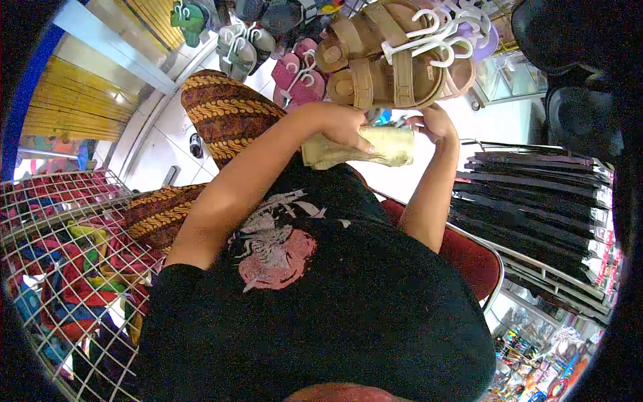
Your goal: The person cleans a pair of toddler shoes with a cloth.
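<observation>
A pale yellow-green folded bundle, like cloth or a soft pouch [392,146], lies across the front of my body above the lap. My left hand [345,127] grips it from above, with the thumb stretched along its face. At the bundle's right end is my right hand [434,124], its fingers curled inward close to the edge; what they hold, if anything, I cannot tell. A small blue thing [383,118] shows just behind the bundle. Tan strapped sandals [382,57] on white hangers hang right above both hands and overlap the right fingertips.
Pink sandals [298,77] and grey sandals [244,50] hang further left. A wire basket [67,234] of colourful cloth stands at the left. Black goods hang on a rack [529,201] at the right, near a red-seated chair [469,261]. Patterned brown cloth [228,107] covers the legs.
</observation>
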Motion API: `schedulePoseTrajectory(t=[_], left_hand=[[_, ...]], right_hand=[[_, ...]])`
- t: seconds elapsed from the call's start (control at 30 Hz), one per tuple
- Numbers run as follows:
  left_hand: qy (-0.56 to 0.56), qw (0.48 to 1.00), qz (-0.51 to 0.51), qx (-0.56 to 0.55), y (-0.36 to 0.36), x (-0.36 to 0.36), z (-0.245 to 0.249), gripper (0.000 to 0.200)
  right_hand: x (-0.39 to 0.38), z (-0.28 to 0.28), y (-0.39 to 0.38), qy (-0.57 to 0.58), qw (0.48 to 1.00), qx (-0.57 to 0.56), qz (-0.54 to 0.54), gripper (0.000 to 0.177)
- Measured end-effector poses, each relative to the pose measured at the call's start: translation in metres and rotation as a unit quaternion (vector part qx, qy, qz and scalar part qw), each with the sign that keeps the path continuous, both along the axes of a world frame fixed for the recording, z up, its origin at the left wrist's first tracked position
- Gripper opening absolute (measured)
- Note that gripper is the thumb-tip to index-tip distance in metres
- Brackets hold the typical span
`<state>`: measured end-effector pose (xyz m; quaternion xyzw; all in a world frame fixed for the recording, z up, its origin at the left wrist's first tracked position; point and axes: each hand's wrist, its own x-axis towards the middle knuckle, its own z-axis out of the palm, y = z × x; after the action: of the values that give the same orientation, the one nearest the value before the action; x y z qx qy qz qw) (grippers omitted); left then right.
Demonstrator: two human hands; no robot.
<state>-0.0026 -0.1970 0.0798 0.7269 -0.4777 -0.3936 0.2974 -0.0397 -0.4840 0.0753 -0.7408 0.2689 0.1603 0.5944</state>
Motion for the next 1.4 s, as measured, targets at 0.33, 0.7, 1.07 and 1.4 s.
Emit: schedulePoseTrajectory(t=[0.33, 0.7, 1.07, 1.4], left_hand=[[0.02, 0.999, -0.03, 0.036, 0.031, 0.013, 0.011, 0.086], [0.019, 0.999, -0.025, 0.004, 0.034, 0.015, 0.002, 0.086], [0.081, 0.994, -0.078, -0.014, 0.049, 0.004, 0.016, 0.075], [0.153, 0.973, -0.025, -0.172, 0.126, -0.019, 0.03, 0.043]], right_hand=[[0.002, -0.022, -0.004, -0.049, 0.998, 0.023, 0.017, 0.025], [-0.003, -0.006, 0.036, -0.179, 0.982, 0.063, -0.007, 0.034], [0.008, -0.093, -0.009, -0.205, 0.961, 0.186, 0.019, 0.036], [0.022, -0.035, 0.081, -0.01, 0.987, 0.133, -0.091, 0.05]])
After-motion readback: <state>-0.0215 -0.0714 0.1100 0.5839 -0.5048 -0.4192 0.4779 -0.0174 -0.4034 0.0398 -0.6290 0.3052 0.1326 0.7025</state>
